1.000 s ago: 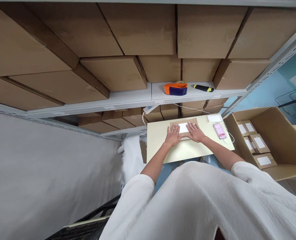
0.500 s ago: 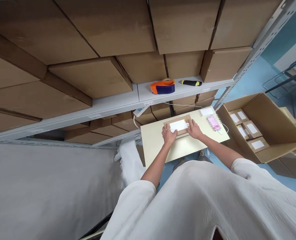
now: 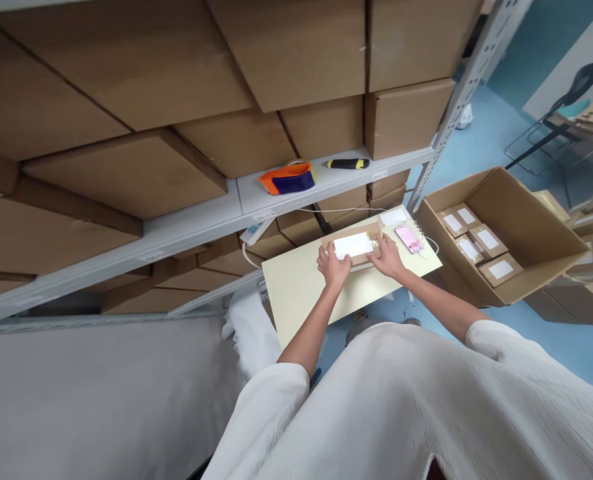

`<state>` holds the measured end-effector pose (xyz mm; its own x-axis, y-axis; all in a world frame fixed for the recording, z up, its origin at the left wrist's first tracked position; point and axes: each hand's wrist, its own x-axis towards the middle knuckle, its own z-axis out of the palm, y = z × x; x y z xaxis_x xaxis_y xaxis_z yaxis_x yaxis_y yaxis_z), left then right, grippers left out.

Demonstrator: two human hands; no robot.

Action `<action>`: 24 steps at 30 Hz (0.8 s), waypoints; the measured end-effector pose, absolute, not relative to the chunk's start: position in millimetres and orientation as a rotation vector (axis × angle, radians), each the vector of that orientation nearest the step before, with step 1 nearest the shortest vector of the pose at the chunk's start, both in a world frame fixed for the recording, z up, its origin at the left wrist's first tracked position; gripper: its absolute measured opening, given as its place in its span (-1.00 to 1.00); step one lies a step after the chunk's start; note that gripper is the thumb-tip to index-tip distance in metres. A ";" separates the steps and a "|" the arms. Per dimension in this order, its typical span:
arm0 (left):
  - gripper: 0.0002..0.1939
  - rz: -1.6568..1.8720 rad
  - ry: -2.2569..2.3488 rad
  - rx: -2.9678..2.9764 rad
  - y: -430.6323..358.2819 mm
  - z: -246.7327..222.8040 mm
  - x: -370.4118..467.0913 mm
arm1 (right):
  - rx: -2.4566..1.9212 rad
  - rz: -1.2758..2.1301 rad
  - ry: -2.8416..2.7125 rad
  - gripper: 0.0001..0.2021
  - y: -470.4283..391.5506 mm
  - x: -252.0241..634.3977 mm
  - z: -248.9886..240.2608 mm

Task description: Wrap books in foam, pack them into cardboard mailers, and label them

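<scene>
A small cardboard box (image 3: 340, 237) with a white label (image 3: 353, 246) on top lies on a pale yellow table (image 3: 296, 287). My left hand (image 3: 334, 268) grips its near left corner, the thumb along the label's edge. At the right end, my right hand (image 3: 387, 257) holds the box, its fingers over the shiny tape there. Just beyond my right hand are a pink-screened phone (image 3: 407, 239) with a white cable and a white stack of labels or paper (image 3: 394, 217).
A shelf (image 3: 196, 227) of large cartons stands in front, with an orange-and-blue tape dispenser (image 3: 289, 179) and a black-and-yellow utility knife (image 3: 347, 163) on it. To the right, an open carton (image 3: 531, 220) contains several small labelled boxes. White wrapping material (image 3: 251, 327) hangs left of the table.
The view has turned a little, so shelf and table sit further left. Both hands keep their hold on the box, which has barely moved on the table.
</scene>
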<state>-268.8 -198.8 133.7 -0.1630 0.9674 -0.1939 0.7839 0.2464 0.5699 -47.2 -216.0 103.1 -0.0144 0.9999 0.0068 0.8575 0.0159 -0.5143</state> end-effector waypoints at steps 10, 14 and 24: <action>-0.22 0.500 1.781 1.872 -206.1 170.7 -107.0 | -1.982 0.266 -1.582 -0.24 -269.2 103.8 142.7; -0.27 0.545 1.645 1.981 -214.1 176.8 -29.3 | -1.978 0.159 -1.435 -0.29 -302.2 172.6 152.3; -0.26 0.523 1.253 2.159 -202.1 201.6 131.4 | -2.000 0.072 -1.134 -0.35 -350.8 323.9 172.6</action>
<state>131.4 -202.1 201.6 0.4816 0.8753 0.0437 0.6468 -0.3887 0.6562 323.9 -350.8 172.6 0.5936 0.7374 0.3225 0.6909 -0.2614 -0.6740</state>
